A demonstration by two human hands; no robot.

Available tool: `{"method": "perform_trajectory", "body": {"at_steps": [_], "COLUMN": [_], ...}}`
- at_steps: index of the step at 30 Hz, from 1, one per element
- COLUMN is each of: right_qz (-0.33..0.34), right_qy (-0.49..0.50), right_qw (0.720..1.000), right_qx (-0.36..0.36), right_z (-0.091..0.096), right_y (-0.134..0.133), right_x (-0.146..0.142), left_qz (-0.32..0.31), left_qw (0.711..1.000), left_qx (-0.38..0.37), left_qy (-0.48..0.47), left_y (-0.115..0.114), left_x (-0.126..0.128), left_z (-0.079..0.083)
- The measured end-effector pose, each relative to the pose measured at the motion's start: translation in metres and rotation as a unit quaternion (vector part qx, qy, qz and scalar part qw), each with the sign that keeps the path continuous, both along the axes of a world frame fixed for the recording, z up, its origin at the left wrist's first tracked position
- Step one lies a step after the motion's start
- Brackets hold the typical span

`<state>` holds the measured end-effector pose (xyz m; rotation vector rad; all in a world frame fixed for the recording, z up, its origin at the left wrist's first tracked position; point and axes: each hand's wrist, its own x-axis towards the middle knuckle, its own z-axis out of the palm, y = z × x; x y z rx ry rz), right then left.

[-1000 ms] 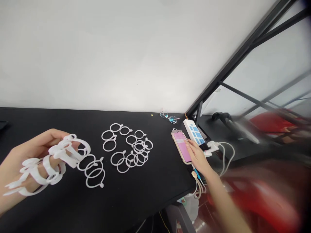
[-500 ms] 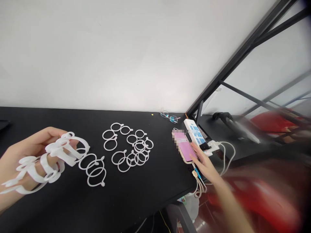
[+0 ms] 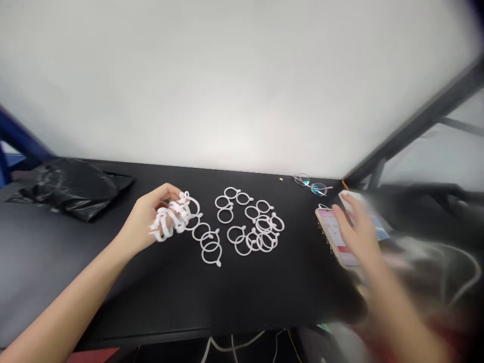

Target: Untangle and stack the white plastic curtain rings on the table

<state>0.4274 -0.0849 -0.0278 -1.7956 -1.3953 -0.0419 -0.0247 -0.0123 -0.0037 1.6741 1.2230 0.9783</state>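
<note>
My left hand (image 3: 145, 217) is closed around a bunch of white plastic curtain rings (image 3: 172, 218), some of them around its fingers. More white curtain rings (image 3: 212, 247), each with a small tab, lie on the black table just right of that hand. Another loose cluster of rings (image 3: 236, 234) spreads over the middle, several overlapping. At the right, my right hand (image 3: 359, 229) is blurred, with thumb and fingers apart, over the right edge of a phone (image 3: 335, 232) in a light case. The phone lies face up with its screen lit; whether a fingertip touches it I cannot tell.
Glasses (image 3: 310, 184) lie near the wall behind the phone. A white power strip (image 3: 355, 196) and white cables (image 3: 461, 257) are at the right, partly hidden by my hand. A black plastic bag (image 3: 75, 186) rests at the back left. The black table's (image 3: 264, 297) front edge shows below.
The view has turned left, bringing in the black bag. My right hand has risen from the phone's lower right side, and its screen has gone from purple to a pale page.
</note>
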Motion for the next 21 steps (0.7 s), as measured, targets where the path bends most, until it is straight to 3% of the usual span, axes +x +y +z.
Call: {"method": "perform_trajectory", "body": {"at_steps": [4,8,12,16,21], "right_qz": [0.078,0.171,0.234,0.255,0.27], "right_qy": [0.034,0.06,0.083,0.108,0.123], "right_qw": [0.994,0.979,0.965,0.957,0.952], "right_qx": [0.063,0.095,0.088,0.081,0.078], "right_z": [0.012,0.008,-0.006,-0.015,-0.019], "right_y": [0.009,0.01,0.008,0.003,0.001], "right_x": [-0.056,-0.098,-0.114,-0.117,-0.117], "left_qz": [0.043,0.024,0.003,-0.027,0.01], "left_qw": [0.984,0.964,0.971,0.982,0.984], "left_qx": [0.069,0.061,0.001,-0.072,-0.084], "left_qy": [0.161,0.256,0.238,0.171,0.154], "left_y": [0.019,0.04,0.058,0.071,0.078], "left_x": [-0.034,-0.062,-0.07,-0.064,-0.057], "left_z": [0.0,-0.002,-0.007,-0.013,-0.027]}}
